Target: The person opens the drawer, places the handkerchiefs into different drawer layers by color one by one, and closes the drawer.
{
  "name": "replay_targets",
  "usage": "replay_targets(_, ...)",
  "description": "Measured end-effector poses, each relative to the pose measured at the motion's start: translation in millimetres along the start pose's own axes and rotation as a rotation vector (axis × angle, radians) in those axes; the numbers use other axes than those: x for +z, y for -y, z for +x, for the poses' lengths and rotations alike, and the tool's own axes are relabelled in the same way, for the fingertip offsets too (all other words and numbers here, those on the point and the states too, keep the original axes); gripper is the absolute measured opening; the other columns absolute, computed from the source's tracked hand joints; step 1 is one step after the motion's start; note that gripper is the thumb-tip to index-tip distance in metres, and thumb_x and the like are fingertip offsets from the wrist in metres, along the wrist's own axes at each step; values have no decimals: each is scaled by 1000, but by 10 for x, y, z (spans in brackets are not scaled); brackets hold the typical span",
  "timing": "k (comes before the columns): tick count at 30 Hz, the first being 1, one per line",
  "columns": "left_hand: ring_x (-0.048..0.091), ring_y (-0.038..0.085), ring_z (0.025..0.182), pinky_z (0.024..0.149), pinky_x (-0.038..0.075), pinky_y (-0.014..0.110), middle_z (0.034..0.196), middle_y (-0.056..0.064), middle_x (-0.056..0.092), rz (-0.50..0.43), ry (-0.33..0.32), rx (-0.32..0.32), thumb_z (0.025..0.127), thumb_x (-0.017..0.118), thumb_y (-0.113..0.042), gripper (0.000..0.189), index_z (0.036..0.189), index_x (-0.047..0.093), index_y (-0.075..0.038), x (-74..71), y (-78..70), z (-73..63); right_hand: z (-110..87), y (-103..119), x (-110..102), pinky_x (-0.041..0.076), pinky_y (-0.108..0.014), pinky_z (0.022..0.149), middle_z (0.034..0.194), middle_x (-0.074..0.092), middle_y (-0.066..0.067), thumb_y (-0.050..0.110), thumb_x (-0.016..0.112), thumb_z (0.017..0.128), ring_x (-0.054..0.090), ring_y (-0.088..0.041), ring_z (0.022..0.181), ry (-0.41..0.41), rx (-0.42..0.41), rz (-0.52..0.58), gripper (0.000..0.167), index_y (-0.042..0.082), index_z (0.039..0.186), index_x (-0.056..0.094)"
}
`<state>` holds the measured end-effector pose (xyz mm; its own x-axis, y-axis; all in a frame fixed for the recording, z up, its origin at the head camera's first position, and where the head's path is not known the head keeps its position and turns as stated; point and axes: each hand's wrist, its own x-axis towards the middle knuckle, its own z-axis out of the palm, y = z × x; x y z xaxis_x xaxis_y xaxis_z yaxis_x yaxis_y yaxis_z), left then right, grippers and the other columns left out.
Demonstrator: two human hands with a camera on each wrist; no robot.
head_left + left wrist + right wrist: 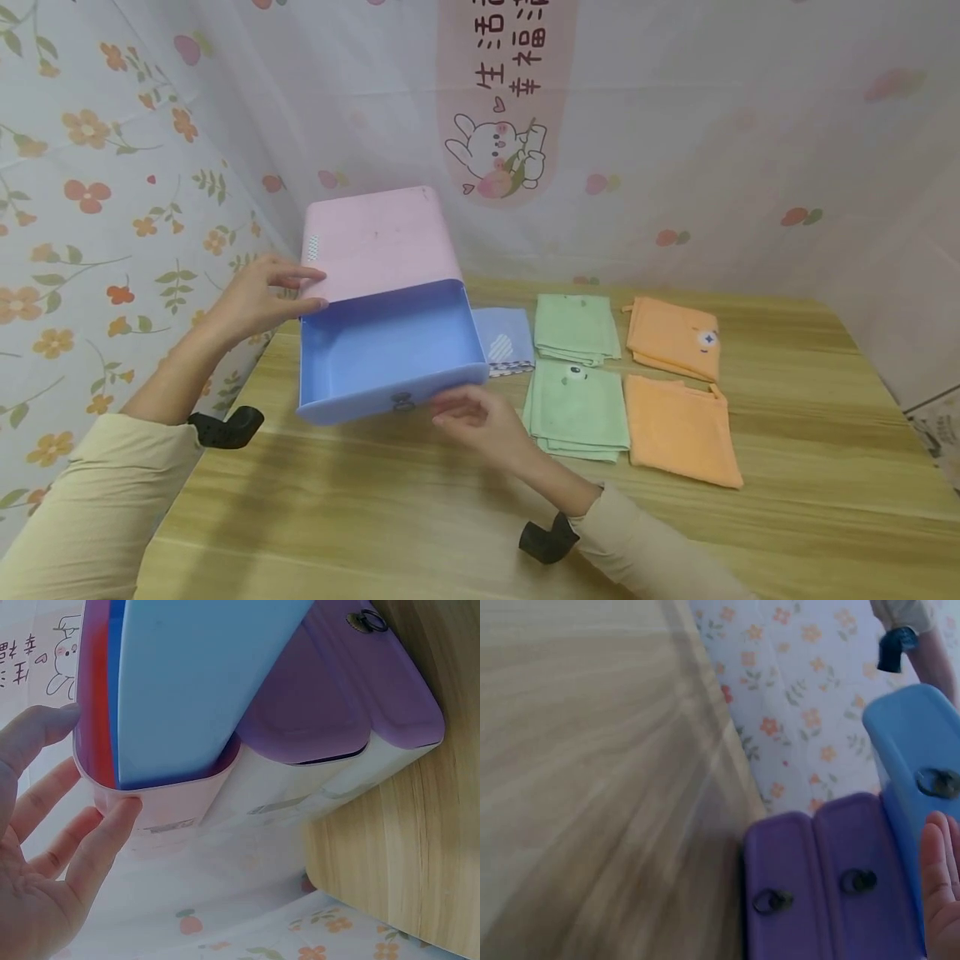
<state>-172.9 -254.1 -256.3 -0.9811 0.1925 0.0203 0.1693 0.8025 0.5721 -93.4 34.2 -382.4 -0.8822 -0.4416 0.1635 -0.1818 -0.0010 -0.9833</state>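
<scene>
A drawer unit with a pink top casing (pixel 378 242) stands at the table's left, its blue drawer (pixel 397 329) pulled out. The drawer's visible floor is bare. My left hand (pixel 266 296) touches the casing's front left corner, fingers spread over the top and side, as the left wrist view (pixel 60 847) also shows. My right hand (pixel 483 421) has straight fingers against the lower right of the drawer front, beside its ring pull (pixel 937 782). Two purple drawers (pixel 787 859) sit closed below. A blue folded cloth (pixel 501 333) lies just right, partly hidden by the drawer.
Two green folded cloths (pixel 573 329) and two orange folded cloths (pixel 675 337) lie right of the drawer unit on the wooden table (pixel 810 467). A floral curtain (pixel 90 208) closes the left side, and a printed sheet (pixel 675 150) hangs behind.
</scene>
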Motion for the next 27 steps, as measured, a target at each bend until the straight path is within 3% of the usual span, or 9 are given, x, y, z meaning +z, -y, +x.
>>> replay_targets(7,43,40,107,77,41,51,119,21,38,2,-7,-3,77,67,-34,53,118,55,-2,2,1,-3,-58,84,-219,50,-30,71,92,63,-17,0,63,79,61,-18,82,-2,-96,-81,18,-6,95,61)
replay_targets(14,44,41,105,73,43,50,117,22,39,4,-12,37,79,66,-32,52,118,55,-1,6,12,-12,-123,111,-543,50,-30,69,91,63,-18,-1,62,80,61,-16,80,-23,-189,-127,16,-6,94,62)
replay_targets(19,44,41,103,72,42,49,116,22,40,10,-25,44,78,67,-32,51,117,56,-1,10,22,-19,-162,122,-865,50,-26,68,89,63,-16,-2,61,80,60,-13,79,-122,-200,-167,13,-7,92,62)
replay_targets(27,44,38,105,74,42,49,117,20,39,-1,-25,16,77,68,-33,52,118,56,-2,9,28,1,-248,205,-1341,48,-20,67,87,63,6,-3,61,80,60,-9,77,-281,-142,-216,16,-7,96,61)
